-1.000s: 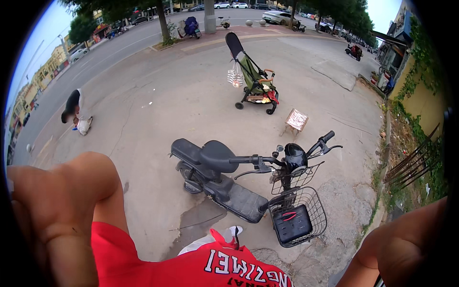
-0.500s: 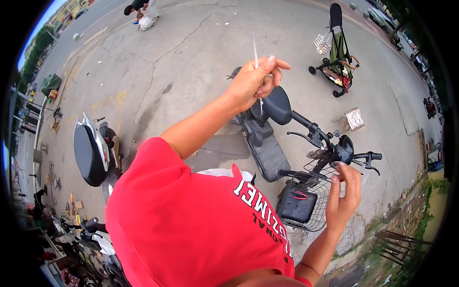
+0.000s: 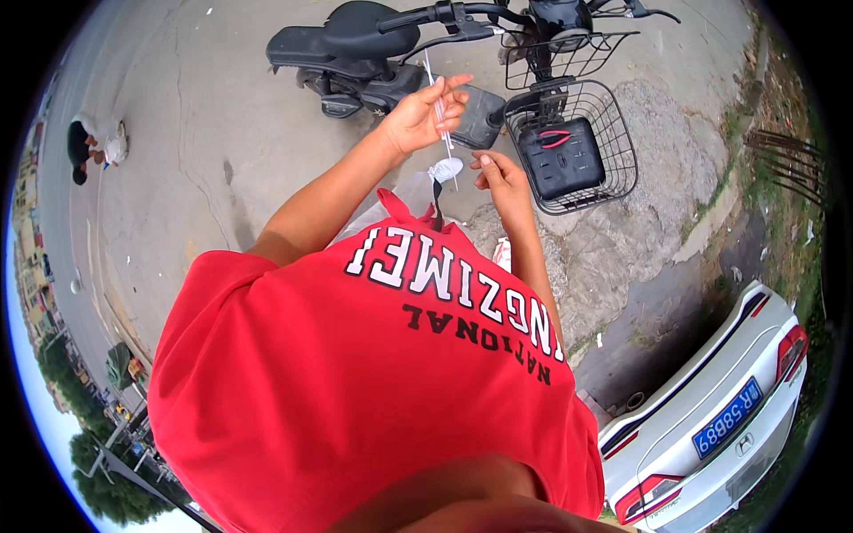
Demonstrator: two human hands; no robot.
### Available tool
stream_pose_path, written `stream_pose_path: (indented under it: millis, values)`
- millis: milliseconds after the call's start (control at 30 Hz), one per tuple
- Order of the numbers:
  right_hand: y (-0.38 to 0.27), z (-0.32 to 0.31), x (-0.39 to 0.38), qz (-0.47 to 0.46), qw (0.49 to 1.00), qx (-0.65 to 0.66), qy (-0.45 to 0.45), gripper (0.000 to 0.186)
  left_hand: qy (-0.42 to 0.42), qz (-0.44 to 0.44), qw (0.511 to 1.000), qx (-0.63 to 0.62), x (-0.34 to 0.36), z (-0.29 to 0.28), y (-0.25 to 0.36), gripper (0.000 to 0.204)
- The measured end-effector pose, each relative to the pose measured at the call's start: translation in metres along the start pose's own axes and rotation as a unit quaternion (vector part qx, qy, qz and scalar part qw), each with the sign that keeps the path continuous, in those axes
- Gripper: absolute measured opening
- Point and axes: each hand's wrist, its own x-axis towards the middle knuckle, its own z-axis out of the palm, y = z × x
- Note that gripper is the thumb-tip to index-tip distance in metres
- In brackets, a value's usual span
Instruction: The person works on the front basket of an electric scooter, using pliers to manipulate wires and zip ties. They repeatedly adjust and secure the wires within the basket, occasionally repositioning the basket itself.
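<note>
My left hand is raised in front of my red shirt and grips a few thin white strips that stand up past my fingers and hang down below them. My right hand is just to the right and lower, with its fingertips pinched together close to the strips' lower end; I cannot tell whether they touch a strip. A small white and black thing shows between my hands, low down. Both hands are in front of a black electric scooter.
The scooter's wire front basket holds a black box with red-handled pliers on it. A white car's rear is at the lower right. A person crouches on the concrete far left. Grass and dirt edge the right side.
The view has tipped further down toward my chest. My left hand with the strips has come lower and closer, and my right hand has risen from the basket to just beside the strips.
</note>
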Motion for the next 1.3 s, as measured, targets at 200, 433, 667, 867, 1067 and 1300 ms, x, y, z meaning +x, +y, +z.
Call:
stream_pose_path:
  millis: [200, 433, 667, 867, 1067, 1300]
  values:
    - [0.011, -0.047, 0.009, 0.069, 0.991, 0.118, 0.001, 0.027, -0.012, -0.081, 0.996, 0.034, 0.074, -0.01, -0.05, 0.044]
    - [0.068, -0.085, 0.001, 0.13, 0.965, 0.226, 0.029, 0.014, 0.111, -0.127, 0.982, 0.089, 0.119, -0.02, -0.132, 0.044]
    - [0.101, -0.134, -0.035, 0.16, 0.964, 0.208, -0.037, 0.016, 0.253, -0.086, 0.958, 0.106, 0.152, -0.057, -0.166, 0.038]
    - [0.113, -0.199, -0.021, 0.193, 0.907, 0.373, 0.034, 0.019, 0.207, -0.15, 0.904, 0.342, 0.192, -0.067, -0.161, 0.03]
    - [0.117, -0.221, 0.038, 0.228, 0.94, 0.226, 0.113, 0.019, 0.033, -0.268, 0.839, 0.473, 0.226, -0.039, -0.179, 0.025]
    - [0.145, -0.237, 0.101, 0.162, 0.974, 0.044, 0.15, 0.016, 0.039, -0.225, 0.836, 0.5, 0.281, -0.085, -0.194, 0.018]
